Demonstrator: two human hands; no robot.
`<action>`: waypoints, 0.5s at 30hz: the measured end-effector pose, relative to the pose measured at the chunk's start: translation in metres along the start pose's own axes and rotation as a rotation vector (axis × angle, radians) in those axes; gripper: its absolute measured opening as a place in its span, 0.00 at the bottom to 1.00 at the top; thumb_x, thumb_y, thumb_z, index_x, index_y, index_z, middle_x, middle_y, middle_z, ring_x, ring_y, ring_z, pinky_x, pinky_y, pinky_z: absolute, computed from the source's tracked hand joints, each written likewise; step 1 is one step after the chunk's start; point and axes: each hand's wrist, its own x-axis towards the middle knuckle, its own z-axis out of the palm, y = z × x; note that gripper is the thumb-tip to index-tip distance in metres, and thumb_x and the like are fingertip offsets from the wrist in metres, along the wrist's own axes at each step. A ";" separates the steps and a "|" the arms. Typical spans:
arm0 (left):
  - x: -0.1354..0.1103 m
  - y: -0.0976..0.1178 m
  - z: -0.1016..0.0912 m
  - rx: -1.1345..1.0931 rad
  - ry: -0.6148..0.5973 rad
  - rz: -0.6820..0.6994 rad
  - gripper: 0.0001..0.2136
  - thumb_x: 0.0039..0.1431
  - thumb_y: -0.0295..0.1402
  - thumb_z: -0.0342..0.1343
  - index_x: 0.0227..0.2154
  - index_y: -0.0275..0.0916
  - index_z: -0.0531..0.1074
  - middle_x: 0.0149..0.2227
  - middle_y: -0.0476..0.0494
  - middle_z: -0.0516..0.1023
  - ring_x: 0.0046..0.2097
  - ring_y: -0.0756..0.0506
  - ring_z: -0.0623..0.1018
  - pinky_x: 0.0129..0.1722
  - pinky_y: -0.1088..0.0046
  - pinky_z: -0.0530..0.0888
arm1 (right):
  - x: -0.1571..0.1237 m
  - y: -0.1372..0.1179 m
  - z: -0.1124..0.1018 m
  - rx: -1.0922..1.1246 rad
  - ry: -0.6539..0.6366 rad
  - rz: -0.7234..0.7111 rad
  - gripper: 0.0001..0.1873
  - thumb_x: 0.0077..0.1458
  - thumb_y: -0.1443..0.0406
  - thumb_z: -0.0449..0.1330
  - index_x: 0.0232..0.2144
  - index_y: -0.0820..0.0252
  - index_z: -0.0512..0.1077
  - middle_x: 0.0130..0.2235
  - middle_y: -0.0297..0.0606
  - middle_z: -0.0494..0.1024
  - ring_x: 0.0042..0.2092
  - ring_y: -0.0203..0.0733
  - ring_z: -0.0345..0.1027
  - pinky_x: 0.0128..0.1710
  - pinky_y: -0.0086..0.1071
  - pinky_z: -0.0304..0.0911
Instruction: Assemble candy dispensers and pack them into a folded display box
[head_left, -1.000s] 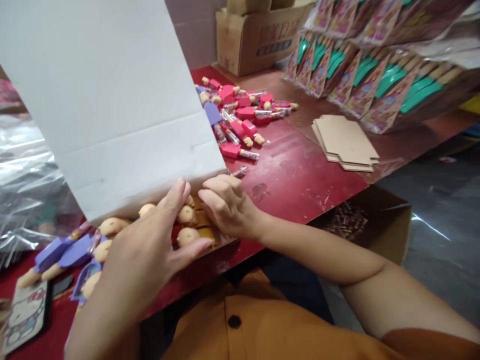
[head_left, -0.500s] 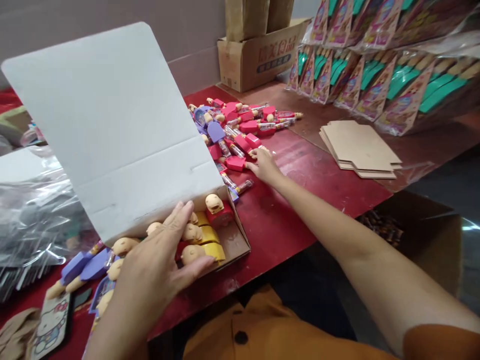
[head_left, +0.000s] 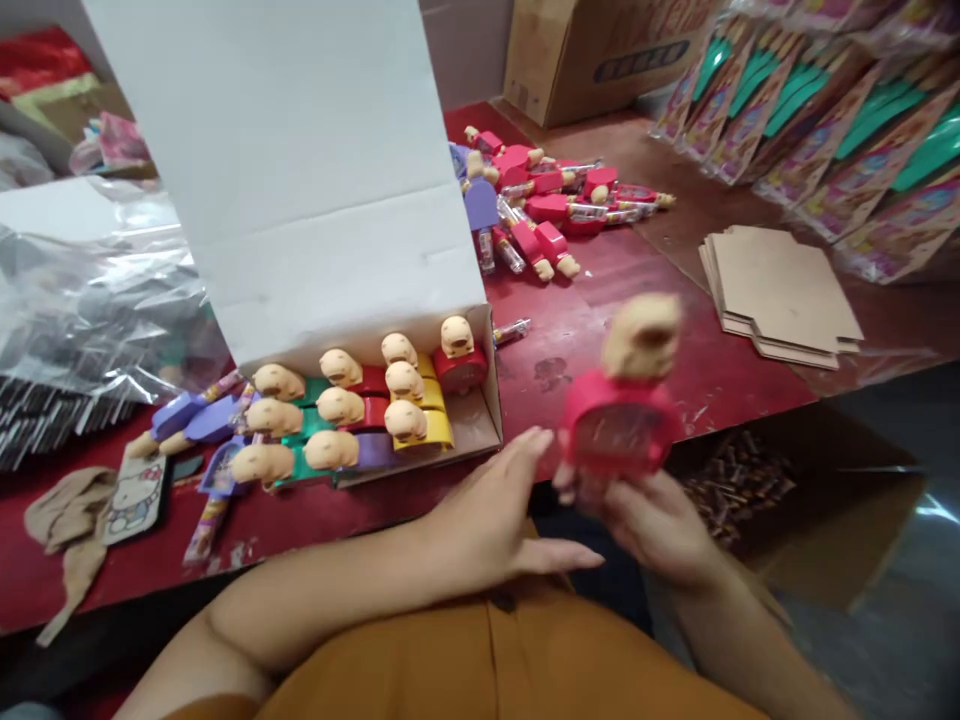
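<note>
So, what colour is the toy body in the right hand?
The toy body is pinkish red in head view.

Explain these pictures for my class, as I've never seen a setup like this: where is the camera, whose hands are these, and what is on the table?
These pictures come from one camera worn on a person's head, looking down at their own two bare hands, so no machine is involved. The left hand lies open just in front of an open white cardboard box, which holds rows of small toys with tan heads and red, green, yellow or purple bases. The right hand holds up a red toy with a tan head, blurred in this view. On the red table lie a loose pile of similar toys and a stack of flat brown card blanks. A clear plastic bag sits left of the box.
</note>
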 end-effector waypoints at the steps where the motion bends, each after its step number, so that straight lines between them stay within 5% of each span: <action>1: 0.007 -0.006 0.008 -0.108 -0.013 -0.026 0.24 0.51 0.39 0.58 0.50 0.37 0.61 0.50 0.36 0.70 0.50 0.42 0.72 0.46 0.67 0.73 | -0.012 -0.006 0.005 -0.006 -0.090 0.026 0.06 0.54 0.60 0.53 0.34 0.48 0.70 0.28 0.35 0.74 0.28 0.42 0.70 0.24 0.34 0.67; 4: 0.015 -0.011 0.016 -0.284 0.049 -0.006 0.11 0.57 0.33 0.50 0.42 0.37 0.67 0.44 0.41 0.74 0.45 0.46 0.74 0.45 0.71 0.72 | -0.019 -0.024 0.004 -0.213 -0.125 0.043 0.04 0.48 0.59 0.60 0.30 0.43 0.72 0.26 0.33 0.74 0.29 0.45 0.70 0.28 0.39 0.69; 8: 0.012 -0.002 0.013 -0.059 0.046 -0.101 0.12 0.59 0.35 0.47 0.42 0.34 0.66 0.40 0.39 0.75 0.40 0.43 0.76 0.40 0.67 0.73 | 0.002 -0.054 0.003 0.032 0.335 -0.122 0.19 0.42 0.47 0.61 0.37 0.43 0.69 0.36 0.36 0.73 0.40 0.47 0.69 0.40 0.43 0.69; 12: -0.002 0.011 -0.001 0.220 -0.110 -0.095 0.14 0.58 0.34 0.50 0.43 0.31 0.65 0.40 0.38 0.76 0.40 0.42 0.77 0.38 0.67 0.75 | 0.027 -0.080 0.033 0.160 0.398 -0.198 0.08 0.50 0.58 0.57 0.24 0.54 0.65 0.22 0.32 0.66 0.24 0.39 0.64 0.24 0.39 0.67; 15: -0.027 0.025 -0.034 0.453 0.110 -0.030 0.15 0.59 0.37 0.49 0.47 0.37 0.64 0.47 0.43 0.73 0.48 0.47 0.73 0.47 0.72 0.72 | 0.054 -0.087 0.054 0.040 0.611 -0.417 0.08 0.55 0.64 0.49 0.24 0.55 0.57 0.19 0.30 0.58 0.20 0.34 0.56 0.21 0.33 0.58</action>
